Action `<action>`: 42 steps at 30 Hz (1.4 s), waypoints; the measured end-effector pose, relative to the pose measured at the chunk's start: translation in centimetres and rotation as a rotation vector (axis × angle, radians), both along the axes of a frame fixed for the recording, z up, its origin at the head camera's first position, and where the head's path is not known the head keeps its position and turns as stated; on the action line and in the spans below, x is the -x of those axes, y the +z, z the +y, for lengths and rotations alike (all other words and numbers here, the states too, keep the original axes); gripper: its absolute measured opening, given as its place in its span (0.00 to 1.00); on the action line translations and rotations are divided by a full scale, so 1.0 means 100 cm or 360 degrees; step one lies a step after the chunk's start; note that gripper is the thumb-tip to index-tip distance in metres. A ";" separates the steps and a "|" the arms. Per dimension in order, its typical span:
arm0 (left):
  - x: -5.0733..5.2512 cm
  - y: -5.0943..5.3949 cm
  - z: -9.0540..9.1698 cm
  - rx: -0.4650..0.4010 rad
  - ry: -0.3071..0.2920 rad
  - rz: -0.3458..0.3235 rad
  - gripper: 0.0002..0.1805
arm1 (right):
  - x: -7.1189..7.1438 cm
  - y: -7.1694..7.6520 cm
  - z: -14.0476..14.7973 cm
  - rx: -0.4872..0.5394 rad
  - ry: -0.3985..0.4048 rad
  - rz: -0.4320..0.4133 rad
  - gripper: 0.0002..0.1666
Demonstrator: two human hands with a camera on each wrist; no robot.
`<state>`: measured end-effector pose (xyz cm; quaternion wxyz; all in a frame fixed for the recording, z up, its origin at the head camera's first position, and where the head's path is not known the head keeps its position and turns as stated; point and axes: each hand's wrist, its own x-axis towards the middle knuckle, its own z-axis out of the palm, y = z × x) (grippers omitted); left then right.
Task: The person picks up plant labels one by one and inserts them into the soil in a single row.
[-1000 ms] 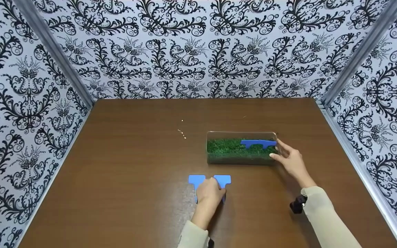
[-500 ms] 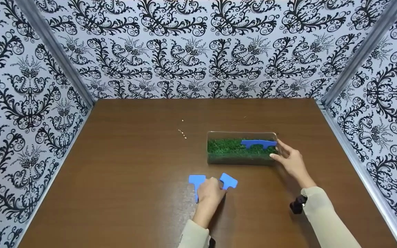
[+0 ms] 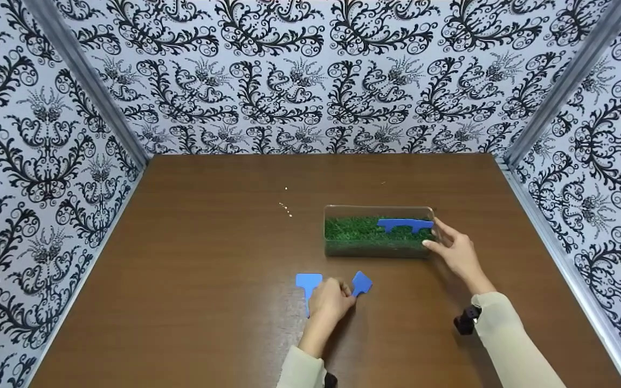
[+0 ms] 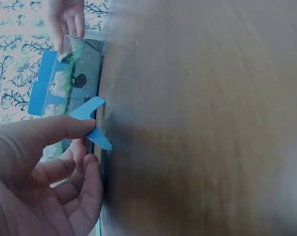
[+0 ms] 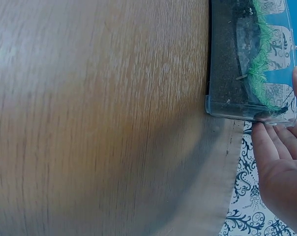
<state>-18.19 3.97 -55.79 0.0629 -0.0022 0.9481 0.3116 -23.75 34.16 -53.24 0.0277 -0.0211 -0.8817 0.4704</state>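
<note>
My left hand pinches a blue T-shaped plant label between thumb and finger, just above the table; in the left wrist view its pointed stem sticks out past the thumb. A second blue T-shaped plant label lies left of that hand, partly hidden by it. The right hand holds the right end of a clear rectangular container, thumb at the front corner and fingers behind. Green grass over dark soil fills it. Blue plant labels stand in the grass near the right end.
The brown wooden table reaches back to patterned walls. Small white specks lie on it left of the container. A metal rail runs along the right edge.
The label in my left hand has turned from lying straight, matching its neighbour, to tilting rightward with its head seen at an angle. The right hand and container stay put.
</note>
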 end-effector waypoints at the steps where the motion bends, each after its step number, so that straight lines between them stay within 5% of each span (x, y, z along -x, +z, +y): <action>1: 0.000 0.000 -0.001 -0.0034 -0.0008 -0.0009 0.13 | 0.000 0.000 0.000 -0.0005 -0.0002 0.0000 0.42; 15: 0.000 -0.003 -0.004 -0.0381 -0.0066 0.0009 0.09 | 0.001 -0.002 0.001 -0.0009 0.0004 -0.0011 0.42; 42: 0.004 -0.003 -0.007 -0.0735 -0.0118 0.0142 0.07 | -0.001 0.001 0.000 -0.0042 -0.0013 -0.0003 0.42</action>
